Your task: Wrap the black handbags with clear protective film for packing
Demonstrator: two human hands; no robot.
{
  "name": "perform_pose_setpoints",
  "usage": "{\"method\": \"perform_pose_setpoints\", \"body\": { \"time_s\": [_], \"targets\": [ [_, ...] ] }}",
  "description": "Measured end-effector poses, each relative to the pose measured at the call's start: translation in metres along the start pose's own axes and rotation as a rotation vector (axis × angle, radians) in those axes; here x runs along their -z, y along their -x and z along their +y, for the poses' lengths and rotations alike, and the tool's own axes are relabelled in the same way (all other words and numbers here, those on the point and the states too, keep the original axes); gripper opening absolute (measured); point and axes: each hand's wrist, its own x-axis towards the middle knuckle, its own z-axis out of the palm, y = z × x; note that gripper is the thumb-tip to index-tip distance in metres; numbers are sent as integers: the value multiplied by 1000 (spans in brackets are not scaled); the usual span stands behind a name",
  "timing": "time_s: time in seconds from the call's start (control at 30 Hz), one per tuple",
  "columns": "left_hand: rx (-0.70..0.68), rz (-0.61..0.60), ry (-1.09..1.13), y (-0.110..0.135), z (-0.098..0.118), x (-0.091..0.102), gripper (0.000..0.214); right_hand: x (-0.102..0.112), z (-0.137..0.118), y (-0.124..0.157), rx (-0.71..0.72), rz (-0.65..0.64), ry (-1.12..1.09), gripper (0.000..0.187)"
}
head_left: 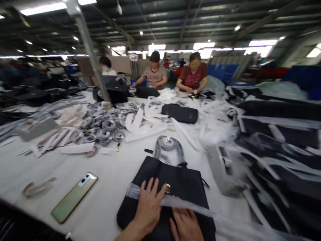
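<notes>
With right hand (187, 224) unclenched at a pale strip's (195, 207) lower edge, resting left hand (149, 204) flat over it on a black bag (185, 182) on the bench (105, 194). Seemingly partway, with strip laid across but trailing loose at right and, farther off, handle (179, 149) already wrapped.
</notes>
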Motion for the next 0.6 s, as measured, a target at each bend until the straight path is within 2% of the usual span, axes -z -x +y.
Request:
{"method": "perform_pose_setpoints", "body": {
  "time_s": [0.1, 0.23, 0.33, 0.43, 0.5, 0.6],
  "targets": [
    [-87, 96, -224, 4, 9, -12, 63, 17, -7, -3, 32, 13, 63, 52],
    [-164, 173, -322, 7, 18, -19, 60, 35, -20, -13, -27, 75, -21, 50],
    [-180, 169, -344, 6, 21, -19, 62, 33, -22, -11, -52, 96, -116, 47],
    [-197, 141, -372, 7, 22, -18, 68, 29, -19, 2, -108, 202, -273, 47],
    [-203, 125, -385, 7, 22, -18, 72, 30, -18, 15, -270, 289, -473, 46],
    [-196, 124, -387, 7, 23, -19, 77, 41, -17, 31, -757, 337, -947, 47]
  ]
}}
